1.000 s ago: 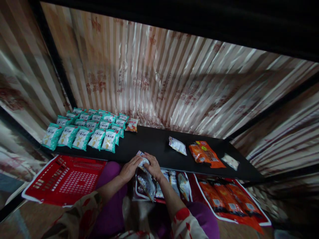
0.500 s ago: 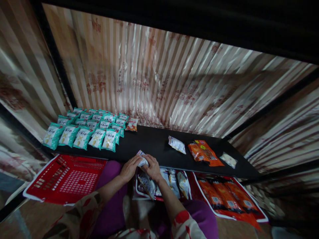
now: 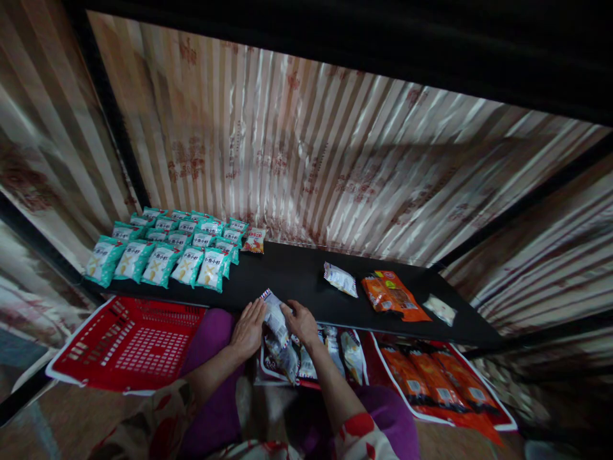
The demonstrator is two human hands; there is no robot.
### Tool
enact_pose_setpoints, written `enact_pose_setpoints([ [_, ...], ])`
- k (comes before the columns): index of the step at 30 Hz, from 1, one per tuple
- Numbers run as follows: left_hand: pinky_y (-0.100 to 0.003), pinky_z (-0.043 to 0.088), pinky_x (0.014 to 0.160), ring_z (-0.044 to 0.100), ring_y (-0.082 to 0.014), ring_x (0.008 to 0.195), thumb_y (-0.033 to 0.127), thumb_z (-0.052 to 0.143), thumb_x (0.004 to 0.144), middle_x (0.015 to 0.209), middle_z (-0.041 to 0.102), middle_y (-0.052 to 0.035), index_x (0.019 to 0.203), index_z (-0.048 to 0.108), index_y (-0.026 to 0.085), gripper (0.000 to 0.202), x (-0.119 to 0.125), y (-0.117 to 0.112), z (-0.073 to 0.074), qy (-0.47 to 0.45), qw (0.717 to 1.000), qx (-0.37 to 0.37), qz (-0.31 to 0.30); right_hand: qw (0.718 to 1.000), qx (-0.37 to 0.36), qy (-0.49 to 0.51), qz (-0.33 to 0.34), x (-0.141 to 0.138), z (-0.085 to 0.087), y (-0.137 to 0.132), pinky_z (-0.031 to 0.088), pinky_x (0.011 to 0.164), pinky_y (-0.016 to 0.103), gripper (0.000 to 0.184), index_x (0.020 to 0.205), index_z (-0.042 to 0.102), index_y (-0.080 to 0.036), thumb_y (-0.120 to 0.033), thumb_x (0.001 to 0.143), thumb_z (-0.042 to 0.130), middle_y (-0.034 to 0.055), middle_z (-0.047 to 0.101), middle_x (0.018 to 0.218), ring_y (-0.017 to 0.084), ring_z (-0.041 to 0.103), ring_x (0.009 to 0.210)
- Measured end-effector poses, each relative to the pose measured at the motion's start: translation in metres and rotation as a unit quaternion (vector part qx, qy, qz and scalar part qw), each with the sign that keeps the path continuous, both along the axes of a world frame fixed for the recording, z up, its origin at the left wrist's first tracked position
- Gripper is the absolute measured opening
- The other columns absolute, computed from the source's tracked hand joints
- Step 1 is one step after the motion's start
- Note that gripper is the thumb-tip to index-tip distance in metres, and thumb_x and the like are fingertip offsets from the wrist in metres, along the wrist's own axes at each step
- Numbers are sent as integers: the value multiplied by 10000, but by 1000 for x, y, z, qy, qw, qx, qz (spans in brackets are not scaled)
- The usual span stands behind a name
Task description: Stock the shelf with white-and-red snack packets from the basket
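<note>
A silver snack packet (image 3: 274, 312) lies tilted over the front edge of the black shelf (image 3: 297, 275), between my two hands. My left hand (image 3: 248, 329) rests against its left side with fingers stretched out. My right hand (image 3: 301, 322) touches its right side, fingers curled on the packet's edge. Below them a red basket (image 3: 311, 361) holds several more silver packets. Rows of teal snack packets (image 3: 165, 252) fill the shelf's left end.
An empty red basket (image 3: 127, 345) sits at lower left. On the shelf lie a small red packet (image 3: 255, 240), a silver packet (image 3: 340, 279), orange packets (image 3: 393, 295) and a pale packet (image 3: 440, 309). A red tray with orange packets (image 3: 438, 383) is at lower right. A striped curtain hangs behind.
My hands have drawn back slightly toward me and apart, so more of the silver packet now shows between them, lying longer over the shelf's edge.
</note>
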State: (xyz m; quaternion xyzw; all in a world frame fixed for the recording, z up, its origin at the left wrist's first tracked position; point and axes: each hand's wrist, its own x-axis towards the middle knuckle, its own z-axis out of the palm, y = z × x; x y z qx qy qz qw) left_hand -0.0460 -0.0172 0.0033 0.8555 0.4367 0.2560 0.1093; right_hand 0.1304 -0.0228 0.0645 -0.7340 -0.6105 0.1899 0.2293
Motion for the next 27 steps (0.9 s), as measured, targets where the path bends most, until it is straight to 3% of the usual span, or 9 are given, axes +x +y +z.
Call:
enact_pose_setpoints([
  [4, -457, 280, 1110, 291, -206, 1356, 12, 363, 738, 1427, 387, -114, 1355, 404, 136, 631, 0, -1, -1, -13, 1000, -28, 6, 998, -46, 37, 5, 1, 4, -1, 457, 681, 257, 388, 964, 691, -206, -489, 836, 459, 66, 720, 867, 193, 665, 803],
  [10, -431, 324, 1094, 353, -202, 1326, 93, 346, 792, 1397, 432, -106, 1289, 492, 121, 520, 4, 7, -3, -82, 990, -114, 30, 996, -43, 73, -19, -10, 5, -9, 433, 619, 240, 359, 929, 684, -172, -455, 821, 492, 60, 714, 783, 180, 651, 701],
  [17, -430, 290, 1117, 377, -189, 1314, 252, 328, 885, 1365, 486, -66, 1264, 515, 179, 429, 19, -1, -11, -208, 959, -159, 107, 1000, 5, 25, -15, -27, 9, -21, 432, 675, 263, 327, 935, 673, -194, -436, 843, 474, 78, 706, 885, 209, 654, 787],
  [22, -407, 230, 1140, 339, -195, 1336, 300, 292, 896, 1385, 456, -108, 1254, 516, 128, 456, 25, -14, -6, -277, 927, -194, 160, 999, 29, -42, 9, -40, 23, -30, 423, 719, 253, 289, 983, 659, -186, -378, 853, 486, 86, 680, 928, 202, 634, 837],
  [27, -342, 247, 1127, 403, -192, 1297, 326, 356, 877, 1354, 493, -113, 1184, 561, 136, 415, 24, -17, 7, -386, 855, -286, 195, 994, 43, -96, 39, -54, 34, -42, 412, 754, 238, 273, 1028, 643, -181, -323, 881, 462, 70, 654, 925, 187, 618, 869],
])
